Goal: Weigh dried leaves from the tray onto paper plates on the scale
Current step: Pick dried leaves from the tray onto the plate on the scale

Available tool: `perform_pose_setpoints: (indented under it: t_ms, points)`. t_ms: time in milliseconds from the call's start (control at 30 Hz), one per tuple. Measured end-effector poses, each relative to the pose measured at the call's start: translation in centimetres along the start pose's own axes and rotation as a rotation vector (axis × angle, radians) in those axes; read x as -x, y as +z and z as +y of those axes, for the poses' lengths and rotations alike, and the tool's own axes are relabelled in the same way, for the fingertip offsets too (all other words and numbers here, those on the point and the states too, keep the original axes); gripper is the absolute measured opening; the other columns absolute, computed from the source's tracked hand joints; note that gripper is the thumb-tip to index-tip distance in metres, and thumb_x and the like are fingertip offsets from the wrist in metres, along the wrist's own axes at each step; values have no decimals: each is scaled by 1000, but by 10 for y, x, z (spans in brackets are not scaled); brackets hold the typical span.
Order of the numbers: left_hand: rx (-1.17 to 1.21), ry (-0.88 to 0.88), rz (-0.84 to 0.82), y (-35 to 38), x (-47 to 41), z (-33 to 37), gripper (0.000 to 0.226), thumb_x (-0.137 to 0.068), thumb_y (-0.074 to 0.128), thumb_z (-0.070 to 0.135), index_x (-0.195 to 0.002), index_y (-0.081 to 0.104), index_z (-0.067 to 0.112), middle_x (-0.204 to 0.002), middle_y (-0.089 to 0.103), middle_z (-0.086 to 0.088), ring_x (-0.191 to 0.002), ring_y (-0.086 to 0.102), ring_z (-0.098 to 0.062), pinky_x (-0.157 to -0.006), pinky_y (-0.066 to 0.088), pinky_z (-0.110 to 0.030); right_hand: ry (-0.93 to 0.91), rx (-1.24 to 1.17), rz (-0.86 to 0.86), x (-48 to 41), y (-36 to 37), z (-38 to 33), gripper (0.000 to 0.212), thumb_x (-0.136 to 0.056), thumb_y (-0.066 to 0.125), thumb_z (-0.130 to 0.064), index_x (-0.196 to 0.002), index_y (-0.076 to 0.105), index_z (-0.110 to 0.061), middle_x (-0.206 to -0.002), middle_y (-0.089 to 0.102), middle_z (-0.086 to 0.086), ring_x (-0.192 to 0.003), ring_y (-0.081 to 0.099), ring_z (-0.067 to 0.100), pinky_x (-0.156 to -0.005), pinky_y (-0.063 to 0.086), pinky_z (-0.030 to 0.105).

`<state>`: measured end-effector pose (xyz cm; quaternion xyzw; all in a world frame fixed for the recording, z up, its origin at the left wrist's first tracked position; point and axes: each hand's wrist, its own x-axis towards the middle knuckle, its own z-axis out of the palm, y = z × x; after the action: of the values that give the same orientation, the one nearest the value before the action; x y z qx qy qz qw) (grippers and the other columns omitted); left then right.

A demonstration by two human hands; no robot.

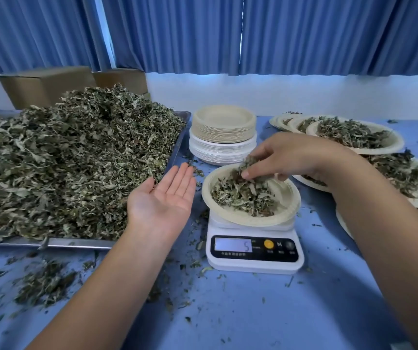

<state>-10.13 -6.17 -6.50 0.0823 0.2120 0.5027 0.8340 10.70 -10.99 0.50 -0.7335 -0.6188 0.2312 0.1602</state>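
Your right hand (286, 157), in the middle right of the frame, has its fingers curled downward and pinches a tuft of leaves (249, 164) over the far side of the paper plate (288, 205). The lower end of the tuft meets the leaves that already lie in this plate, so the material is directly under your fingertips. The plate sits on the white scale (253, 258) at the centre of the frame, and the display shows a 5 at its right side. Your left hand (162, 195) is left of the plate, palm up, fingers straight and together, and it holds nothing. It hovers between the plate and the right edge of the metal tray (76, 244). The tray fills the left of the frame and carries a high heap of dried leaves (76, 160), just beside your left fingertips. Behind the scale stands a stack of empty plates (224, 135), beige ones on white ones. At the right, behind your right forearm, several filled plates (354, 135) overlap each other. Loose leaf crumbs lie on the blue table (253, 311), mostly at the lower left. Blue curtains (202, 34) hang across the top, and cardboard boxes (46, 84) stand at the upper left behind the tray.
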Motion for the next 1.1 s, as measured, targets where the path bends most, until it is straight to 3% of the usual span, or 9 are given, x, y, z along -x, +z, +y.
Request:
perform_pose_setpoints:
  t_ms: [133, 200, 300, 400, 533, 633, 767, 867, 1100]
  points:
    - [-35, 0, -2, -2, -1, -1, 48, -103, 29, 29, -118, 53, -10, -113, 64, -26, -112, 59, -36, -99, 45, -44, 12, 111, 67, 2, -3, 1, 21, -81, 71, -44, -97, 73, -31, -96, 70, -7, -89, 61, 13, -78, 47, 30]
    - [-48, -2, -6, -2, -1, -1, 48, -103, 28, 28, -117, 53, -10, -111, 65, -26, -110, 59, -36, -96, 46, -44, -25, 62, 155, 3, -4, 0, 25, -81, 72, -41, -104, 71, -30, -102, 67, -10, -97, 61, 10, -82, 44, 25]
    - [-56, 3, -6, -2, -1, -1, 48, -103, 28, 28, -115, 54, -10, -108, 66, -26, -107, 60, -36, -93, 47, -44, -115, -30, 252, 1, -1, -4, 11, -82, 73, -34, -92, 72, -31, -88, 67, -12, -84, 62, 4, -68, 42, 13]
    - [-61, 4, -2, -2, -1, -1, 48, -103, 28, 28, -115, 54, -10, -107, 67, -25, -105, 61, -36, -91, 48, -44, -142, 5, 190, -4, 9, -5, 1, -83, 71, -32, -84, 71, -31, -73, 63, -15, -66, 56, 0, -55, 38, 14]
    - [-58, 4, 5, -2, -2, -1, 49, -103, 28, 29, -117, 54, -10, -107, 67, -26, -108, 61, -36, -93, 47, -44, -62, 142, 104, -11, 19, 2, 13, -90, 64, -25, -92, 75, -18, -77, 69, -3, -53, 50, 4, -50, 39, 17]
    - [-56, 3, 5, -3, -2, 0, 49, -103, 28, 29, -117, 54, -10, -108, 67, -25, -108, 61, -35, -94, 47, -44, -24, 183, 151, -12, 16, 5, 22, -93, 56, -19, -97, 74, -7, -77, 69, 9, -53, 47, 8, -48, 39, 18]
    - [-58, 4, 2, -3, -2, 0, 49, -103, 28, 29, -118, 54, -9, -108, 67, -25, -108, 61, -35, -94, 47, -44, -26, 152, 210, -9, 8, 3, 27, -93, 50, -13, -94, 75, -22, -89, 73, 1, -77, 64, 21, -63, 49, 24]
    - [-60, 6, 7, -3, -1, -1, 48, -103, 29, 29, -117, 54, -9, -107, 67, -25, -107, 61, -35, -93, 48, -44, -59, 67, 249, -7, 8, -1, 34, -89, 46, -10, -82, 74, -28, -85, 71, 7, -59, 53, 17, -47, 40, 18]
    - [-68, 9, 12, -3, -1, -1, 49, -103, 29, 29, -118, 54, -9, -107, 67, -25, -107, 62, -35, -93, 48, -44, -57, 44, 98, -8, 21, -5, 30, -92, 47, -14, -79, 72, -24, -74, 65, 4, -55, 55, 15, -51, 45, 21]
